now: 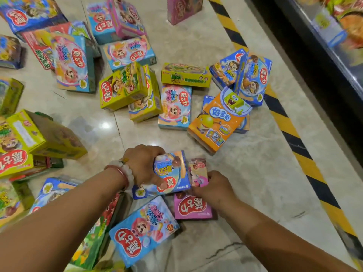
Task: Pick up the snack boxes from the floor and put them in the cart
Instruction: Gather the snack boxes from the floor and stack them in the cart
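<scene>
1. In the lower middle of the frame, the left hand (144,165) grips a blue cardboard snack box (169,173) from above. The fingers go over its far edge and the thumb presses on the printed front, near the red logo. This top grip seems chosen so the box can be lifted straight off the pale marble floor (245,173).
2. The right hand (213,188) is just to the right of it. Its fingers curl on the edge of a small pink cardboard box (197,172), which stands against the side of the blue box. I judge that both boxes are being gathered together, to carry two at one time.
3. Below the hands lie a flat purple box with a red logo (193,207) and a larger blue box with a cartoon face (143,230). They are near enough to be taken next.
4. Many more snack boxes are spread over the floor: an orange box with a yellow sponge character (218,122) at centre right, a yellow-green box (121,87) in the middle, others at the left edge and the top.
5. A yellow and black striped line (282,122) runs along the right side, beside a dark shelf (314,61).
6. The cart is not in view, so most of the task is not yet done.
</scene>
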{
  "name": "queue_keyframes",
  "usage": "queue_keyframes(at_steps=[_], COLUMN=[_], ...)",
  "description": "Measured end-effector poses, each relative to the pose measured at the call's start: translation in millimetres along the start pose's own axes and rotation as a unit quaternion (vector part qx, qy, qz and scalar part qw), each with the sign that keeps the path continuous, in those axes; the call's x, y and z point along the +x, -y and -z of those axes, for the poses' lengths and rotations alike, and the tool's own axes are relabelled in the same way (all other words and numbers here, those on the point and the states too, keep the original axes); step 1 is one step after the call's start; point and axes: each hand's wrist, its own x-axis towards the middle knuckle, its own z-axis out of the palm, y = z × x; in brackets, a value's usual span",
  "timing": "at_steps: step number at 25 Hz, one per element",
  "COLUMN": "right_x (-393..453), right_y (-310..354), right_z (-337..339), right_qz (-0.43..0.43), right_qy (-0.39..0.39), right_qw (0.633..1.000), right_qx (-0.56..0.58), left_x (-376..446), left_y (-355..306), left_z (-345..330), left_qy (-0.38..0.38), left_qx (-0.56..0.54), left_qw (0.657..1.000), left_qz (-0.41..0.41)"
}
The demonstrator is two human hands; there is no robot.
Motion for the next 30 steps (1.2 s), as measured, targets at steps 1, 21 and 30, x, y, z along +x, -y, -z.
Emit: queue_keyframes(at_steps=[1,21,30], right_x=[-3,-499,-666], right_y=[2,240,242], right_z=[1,282,301], right_qz=[0.0,0.113,0.152], right_qy=[-0.001,0.052,-0.005], right_qw=[0.999,0.925,0.863], right_qx=[0.032,0.359,0.483], left_x=[-4,-453,-589], left_y=[6,-222,-253], left_z=[3,355,416], left_qy=[-0.016,-0.301,-0.252], left_qx=[-0.067,-0.516,-0.532], left_qw=[0.997,0.786,0.808], left_qz=[0.028,0.161,0.021])
